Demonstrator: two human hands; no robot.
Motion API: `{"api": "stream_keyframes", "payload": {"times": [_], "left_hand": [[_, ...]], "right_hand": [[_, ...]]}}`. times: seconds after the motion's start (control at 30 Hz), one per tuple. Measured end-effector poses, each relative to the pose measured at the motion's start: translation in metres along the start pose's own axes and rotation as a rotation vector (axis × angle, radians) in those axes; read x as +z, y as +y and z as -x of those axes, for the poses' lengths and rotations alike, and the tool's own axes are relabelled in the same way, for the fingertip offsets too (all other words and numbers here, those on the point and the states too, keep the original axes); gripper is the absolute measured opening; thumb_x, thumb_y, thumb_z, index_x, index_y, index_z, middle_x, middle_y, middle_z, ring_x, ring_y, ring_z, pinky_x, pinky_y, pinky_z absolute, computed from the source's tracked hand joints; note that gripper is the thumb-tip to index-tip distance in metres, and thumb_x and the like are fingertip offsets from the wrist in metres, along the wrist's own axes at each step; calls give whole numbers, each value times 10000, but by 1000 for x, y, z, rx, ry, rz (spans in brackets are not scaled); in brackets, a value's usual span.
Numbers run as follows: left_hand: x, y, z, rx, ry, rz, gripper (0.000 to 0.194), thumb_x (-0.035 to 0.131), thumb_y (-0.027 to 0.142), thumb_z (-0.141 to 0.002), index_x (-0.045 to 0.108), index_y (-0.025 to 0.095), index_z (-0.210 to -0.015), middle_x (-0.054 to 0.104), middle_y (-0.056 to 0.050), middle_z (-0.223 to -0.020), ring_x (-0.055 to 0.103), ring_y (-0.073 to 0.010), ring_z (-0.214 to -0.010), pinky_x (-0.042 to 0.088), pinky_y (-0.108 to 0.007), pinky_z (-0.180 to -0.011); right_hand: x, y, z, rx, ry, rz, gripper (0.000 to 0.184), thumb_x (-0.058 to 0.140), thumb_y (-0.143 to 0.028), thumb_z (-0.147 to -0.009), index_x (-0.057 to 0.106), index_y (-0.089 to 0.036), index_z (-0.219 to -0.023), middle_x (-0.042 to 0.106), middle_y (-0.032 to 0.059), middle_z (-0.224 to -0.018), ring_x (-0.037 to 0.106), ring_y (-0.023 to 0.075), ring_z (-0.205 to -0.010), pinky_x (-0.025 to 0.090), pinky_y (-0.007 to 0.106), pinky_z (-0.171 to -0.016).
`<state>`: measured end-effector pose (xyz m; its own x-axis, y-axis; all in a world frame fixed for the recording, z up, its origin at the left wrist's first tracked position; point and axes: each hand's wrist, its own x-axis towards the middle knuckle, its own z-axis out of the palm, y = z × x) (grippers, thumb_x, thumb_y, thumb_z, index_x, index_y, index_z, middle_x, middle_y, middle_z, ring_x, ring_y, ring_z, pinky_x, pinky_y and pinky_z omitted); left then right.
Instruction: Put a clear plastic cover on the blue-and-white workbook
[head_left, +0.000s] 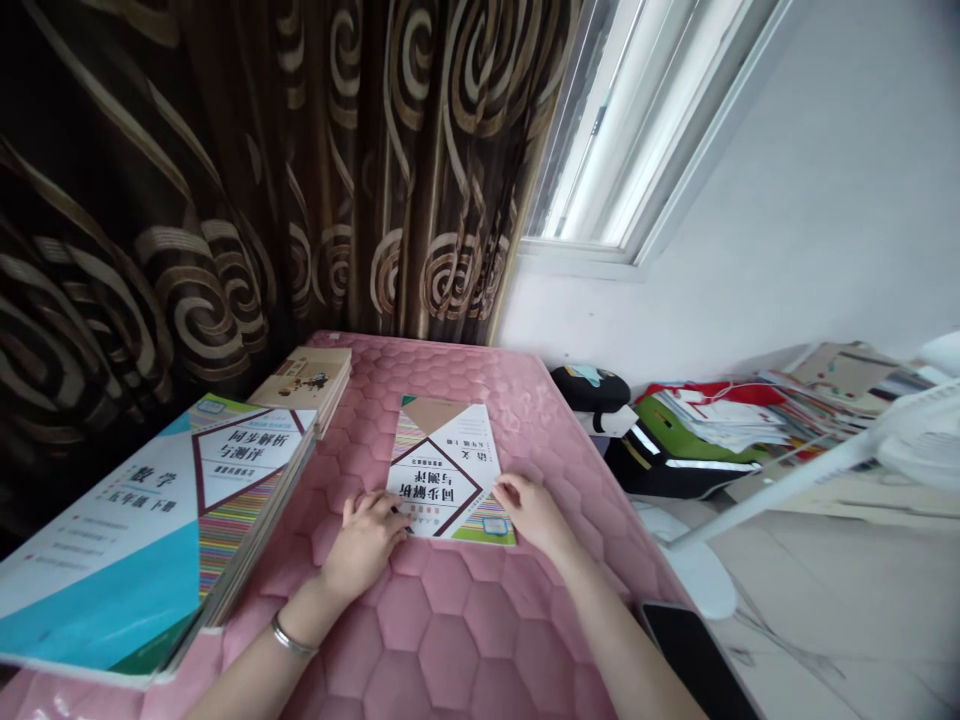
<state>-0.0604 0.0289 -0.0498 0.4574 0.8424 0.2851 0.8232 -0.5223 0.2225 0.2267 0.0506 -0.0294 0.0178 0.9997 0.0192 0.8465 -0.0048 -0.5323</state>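
A thin workbook (444, 465) with a white, green and maroon cover lies flat on the pink quilted surface (450, 640), upside down to me. My left hand (365, 540) rests at its near left corner, fingers curled onto the cover's edge. My right hand (529, 510) lies at its near right corner, fingers bent and pressing on the cover. A silver bangle (291, 638) circles my left wrist.
A stack of large workbooks (142, 530) lies at the left, with a smaller book pile (306, 382) behind it. A dark swirl-pattern curtain (225, 170) hangs behind. A black phone (694, 655) lies at the right edge. Papers and bags (720, 415) clutter the floor to the right.
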Motion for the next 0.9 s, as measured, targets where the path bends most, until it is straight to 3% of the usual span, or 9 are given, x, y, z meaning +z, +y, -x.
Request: {"api": "stream_keyframes", "payload": {"times": [0.17,0.33,0.43,0.53,0.6,0.7,0.77,0.9], "left_hand": [[-4,-9,-9,-13,23,-55,341,541,100,-858,701,354,-1020,654,-11,-1199,524,-256,-1151,253,-553,-1047],[-4,-36,-35,-207,108,-167,423,441,80,-868,729,359,-1005,626,-43,-1225,520,-274,-1120,312,-534,-1018],[-7,-48,-54,-356,87,-174,499,370,39,-856,717,319,-1082,584,-80,-1254,526,-271,-1081,405,-479,-935],[-10,-45,-62,-487,33,-159,504,351,50,-867,683,287,-1163,535,-112,-1269,528,-263,-1076,457,-408,-855],[-11,-33,-57,-565,15,-171,419,360,148,-913,675,252,-1169,535,-137,-1228,527,-283,-1075,469,-404,-816],[-9,-6,-40,-591,-25,-150,358,408,346,-941,660,215,-1159,566,-147,-1152,528,-303,-1074,452,-446,-848],[-5,11,-29,-551,-63,-112,367,457,400,-923,633,222,-1193,575,-138,-1164,521,-299,-1095,424,-461,-893],[3,24,-24,-530,-98,-77,410,519,327,-892,561,234,-1288,546,-146,-1246,497,-299,-1137,401,-467,-914]], "right_hand": [[3,-9,-28,113,-5,36,359,510,-250,-898,562,-187,-1248,719,72,-1038,657,198,-999,460,276,-851],[24,-30,-6,136,4,50,359,532,-261,-884,569,-157,-1226,708,106,-1098,650,218,-1034,462,271,-819],[43,-51,12,41,-52,0,310,531,-257,-878,603,-173,-1167,738,75,-937,679,200,-883,461,251,-719],[46,-58,10,-146,-101,-79,208,496,-292,-899,680,-217,-961,726,34,-827,662,174,-759,445,238,-677],[35,-47,-5,-200,16,-22,267,447,-287,-917,697,-215,-854,714,54,-872,646,182,-806,444,253,-742],[14,-10,-39,-136,282,219,262,470,-246,-891,704,-183,-990,682,118,-1041,587,239,-1015,395,313,-916],[5,16,-59,-70,323,348,311,469,-246,-892,683,-170,-1104,653,144,-1144,547,266,-1099,358,350,-965],[3,44,-70,24,266,414,334,432,-274,-922,682,-208,-1133,683,107,-1075,571,241,-1051,350,340,-945]]}}
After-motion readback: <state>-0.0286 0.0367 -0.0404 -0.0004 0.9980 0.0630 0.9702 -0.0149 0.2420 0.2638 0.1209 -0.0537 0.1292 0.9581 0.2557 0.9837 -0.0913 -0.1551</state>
